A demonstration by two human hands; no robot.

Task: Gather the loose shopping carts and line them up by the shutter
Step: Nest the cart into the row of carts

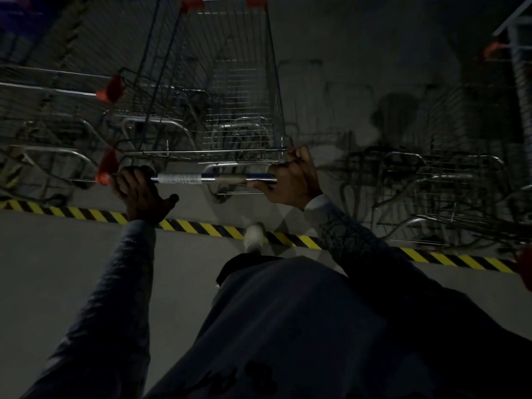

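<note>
Dim indoor scene, seen from the person's head looking down. The fingers (131, 171) of the left hand (141, 191) curl over the left end of a chrome push bar with a pale label (198, 178), with the thumb sticking out loose to the right. The right hand (292, 180) wraps the bar's right end, its knuckles just beside the rear corner of the basket. Both hands grip the bar, so neither is free.

The bar belongs to a silver wire shopping cart with orange-red corner caps (239, 90). It points away from the person, its rear just past a yellow-and-black striped floor tape (201, 227) on the grey concrete floor (72, 269). A white shoe (254, 233) is planted on the tape, close behind the cart.

Just beside the cart on the left stand more wire carts in a row (57, 90) (their frames seem to overlap its side, though the dark blurs this). A tangle of other carts (431, 185) lies well apart on the right. A ribbed surface at upper left may be the shutter, but that cannot be told.

Likely risks:
- A push angled left could snag the cart's side on the neighbouring row and jam it.
- The right knuckles, so near the basket corner, could be pinched if the cart jolts.
- The leading shoe could clip the cart's underframe.
- The poor light makes gaps hard to judge.
</note>
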